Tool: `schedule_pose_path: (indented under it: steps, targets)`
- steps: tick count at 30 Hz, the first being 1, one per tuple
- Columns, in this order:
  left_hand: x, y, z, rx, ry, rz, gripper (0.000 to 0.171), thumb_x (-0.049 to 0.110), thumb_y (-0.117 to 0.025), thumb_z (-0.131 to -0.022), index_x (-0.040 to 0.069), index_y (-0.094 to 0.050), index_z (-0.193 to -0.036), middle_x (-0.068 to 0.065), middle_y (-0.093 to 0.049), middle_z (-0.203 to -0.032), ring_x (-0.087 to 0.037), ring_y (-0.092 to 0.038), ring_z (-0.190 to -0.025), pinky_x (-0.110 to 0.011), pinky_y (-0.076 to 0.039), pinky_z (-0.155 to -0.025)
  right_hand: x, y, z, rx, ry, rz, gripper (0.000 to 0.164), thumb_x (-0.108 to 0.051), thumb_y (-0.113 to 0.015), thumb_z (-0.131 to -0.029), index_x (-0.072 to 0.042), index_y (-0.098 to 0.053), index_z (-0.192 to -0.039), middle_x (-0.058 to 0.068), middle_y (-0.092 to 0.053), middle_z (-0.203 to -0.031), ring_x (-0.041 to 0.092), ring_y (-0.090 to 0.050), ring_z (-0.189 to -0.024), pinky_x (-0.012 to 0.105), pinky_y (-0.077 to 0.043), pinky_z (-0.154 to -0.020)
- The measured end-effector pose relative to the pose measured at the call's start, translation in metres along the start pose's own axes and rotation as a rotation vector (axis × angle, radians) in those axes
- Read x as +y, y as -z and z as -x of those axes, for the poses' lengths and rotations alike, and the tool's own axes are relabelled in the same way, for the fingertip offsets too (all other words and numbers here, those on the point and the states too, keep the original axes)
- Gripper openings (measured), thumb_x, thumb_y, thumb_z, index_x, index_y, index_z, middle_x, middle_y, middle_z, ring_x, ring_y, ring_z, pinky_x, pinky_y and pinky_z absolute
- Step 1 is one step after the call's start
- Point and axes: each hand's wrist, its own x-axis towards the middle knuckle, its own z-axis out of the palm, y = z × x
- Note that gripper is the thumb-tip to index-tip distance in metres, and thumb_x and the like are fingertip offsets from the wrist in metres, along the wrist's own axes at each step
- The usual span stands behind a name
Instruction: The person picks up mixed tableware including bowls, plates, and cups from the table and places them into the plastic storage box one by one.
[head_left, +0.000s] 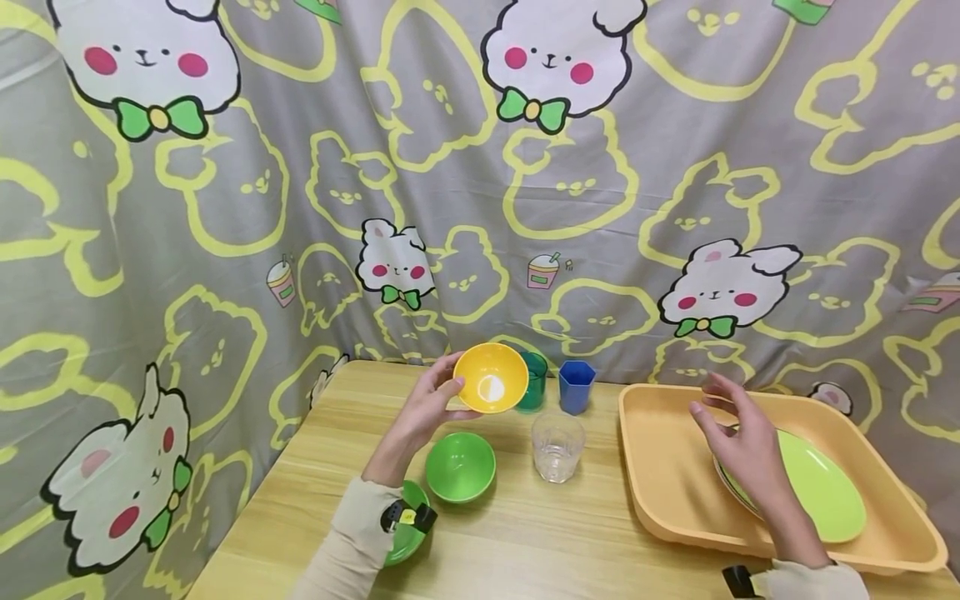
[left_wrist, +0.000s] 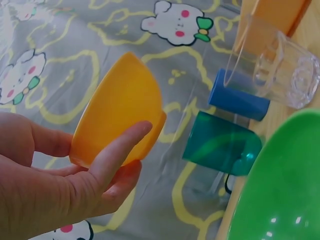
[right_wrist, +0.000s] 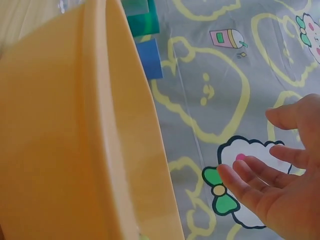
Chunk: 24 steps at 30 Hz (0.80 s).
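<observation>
My left hand (head_left: 429,402) grips a small yellow-orange bowl (head_left: 492,377) by its side, raised above the table and tilted so its inside faces the head camera. In the left wrist view the fingers and thumb pinch the yellow-orange bowl (left_wrist: 122,107) from its rim and underside. Below it a green bowl (head_left: 461,468) stands on the table, with another green dish (head_left: 407,533) partly hidden behind my left wrist. My right hand (head_left: 742,446) hovers over the orange tub (head_left: 660,467), fingers relaxed and holding nothing. Inside the tub lies a lime-green plate (head_left: 823,492), partly covered by that hand.
On the wooden table (head_left: 525,542) stand a clear glass (head_left: 558,450), a teal cup (head_left: 534,385) and a blue cup (head_left: 576,387), close to the back edge. A patterned grey curtain (head_left: 465,192) hangs behind and to the left of the table.
</observation>
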Motion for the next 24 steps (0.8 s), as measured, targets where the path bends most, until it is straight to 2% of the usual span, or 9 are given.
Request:
schedule_pose_path:
  steps: [4, 9, 16, 24]
  targets:
    - [-0.002, -0.008, 0.000, -0.002, -0.015, -0.005, 0.048, 0.002, -0.043, -0.108, 0.006, -0.039, -0.156, -0.028, -0.040, -0.138, -0.039, -0.056, -0.118, -0.049, -0.061, -0.084, -0.005, -0.009, 0.002, -0.010, -0.026, -0.042, 0.055, -0.016, -0.069, -0.099, -0.003, -0.049, -0.149, 0.021, -0.062, -0.129, -0.013, -0.053, -0.108, 0.001, -0.046, -0.077]
    - [-0.004, -0.017, -0.001, -0.011, -0.017, -0.001, 0.050, 0.002, -0.043, -0.109, 0.009, -0.037, -0.158, -0.028, -0.040, -0.142, -0.041, -0.056, -0.121, -0.049, -0.061, -0.085, -0.011, -0.021, 0.003, -0.012, -0.038, -0.082, 0.056, -0.015, -0.070, -0.099, -0.006, -0.050, -0.150, 0.018, -0.062, -0.129, -0.009, -0.056, -0.110, 0.002, -0.047, -0.078]
    - [-0.009, -0.025, -0.001, -0.024, -0.027, 0.009, 0.049, 0.005, -0.047, -0.109, 0.010, -0.040, -0.157, -0.026, -0.041, -0.144, -0.036, -0.060, -0.118, -0.048, -0.062, -0.083, -0.019, -0.034, 0.001, -0.028, -0.035, -0.152, 0.053, -0.013, -0.068, -0.100, -0.006, -0.049, -0.150, 0.015, -0.061, -0.128, -0.004, -0.060, -0.111, 0.005, -0.049, -0.080]
    - [-0.014, -0.038, -0.001, -0.049, -0.028, 0.014, 0.050, 0.006, -0.048, -0.108, 0.008, -0.040, -0.157, -0.026, -0.042, -0.146, -0.033, -0.060, -0.117, -0.049, -0.062, -0.082, -0.030, -0.054, 0.002, -0.085, -0.067, -0.192, 0.053, -0.020, -0.066, -0.102, -0.008, -0.048, -0.151, 0.018, -0.061, -0.133, 0.008, -0.062, -0.115, 0.006, -0.050, -0.082]
